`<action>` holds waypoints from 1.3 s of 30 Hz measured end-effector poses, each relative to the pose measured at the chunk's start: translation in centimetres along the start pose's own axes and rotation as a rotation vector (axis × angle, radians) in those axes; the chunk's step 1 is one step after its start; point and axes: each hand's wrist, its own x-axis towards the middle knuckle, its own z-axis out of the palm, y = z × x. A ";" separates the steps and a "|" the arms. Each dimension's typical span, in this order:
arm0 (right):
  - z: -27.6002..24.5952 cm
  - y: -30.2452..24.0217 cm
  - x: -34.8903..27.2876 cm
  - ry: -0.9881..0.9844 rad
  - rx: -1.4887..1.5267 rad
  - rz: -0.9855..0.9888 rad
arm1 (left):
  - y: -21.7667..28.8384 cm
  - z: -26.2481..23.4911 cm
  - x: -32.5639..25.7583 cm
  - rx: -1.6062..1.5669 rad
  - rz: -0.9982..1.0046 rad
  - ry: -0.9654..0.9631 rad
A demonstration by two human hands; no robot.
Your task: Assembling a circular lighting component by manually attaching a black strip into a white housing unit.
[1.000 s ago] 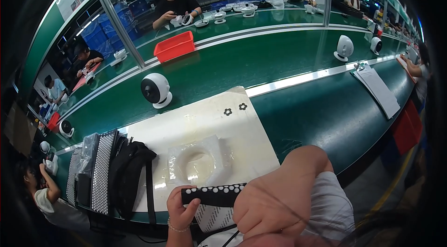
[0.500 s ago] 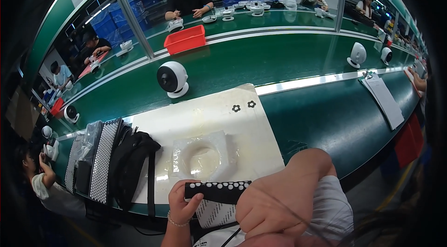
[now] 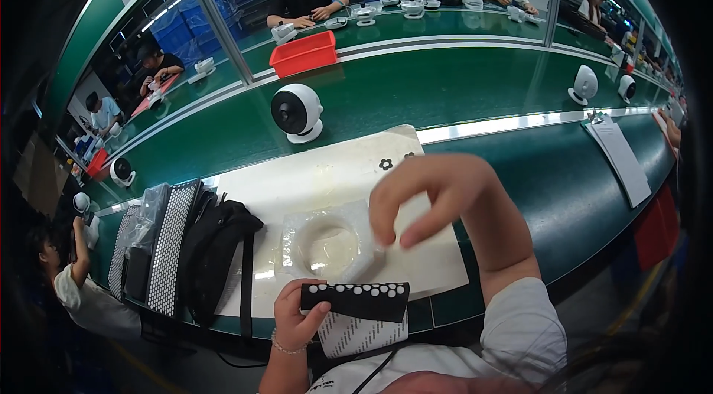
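At the counter's near edge the left hand (image 3: 297,316) has its grip closed around a flat black strip dotted with white studs (image 3: 355,299). Just beyond, the right hand (image 3: 434,197) hovers, fingers loosely open, holding nothing, over a clear plastic tray with a round hollow (image 3: 327,245) on the white mat (image 3: 327,175). Farther off stands a round white fan (image 3: 297,112)

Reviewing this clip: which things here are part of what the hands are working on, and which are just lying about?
In hand:
- black dotted flat case, held by left hand
- clear plastic ring-shaped tray, under right hand
- white mat

Lying about:
- black bag
- white round fan
- red bin
- clipboard
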 end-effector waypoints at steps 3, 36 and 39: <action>-1.3 1.5 -0.8 0.111 0.122 0.006 | -0.2 -0.3 -0.2 0.008 -0.014 0.009; -0.9 1.1 -0.1 -0.058 0.190 -0.146 | -1.0 -1.1 -0.2 -0.001 0.013 0.008; -0.9 1.3 0.0 -0.055 0.207 -0.156 | -1.1 -1.2 -0.2 -0.001 0.010 0.007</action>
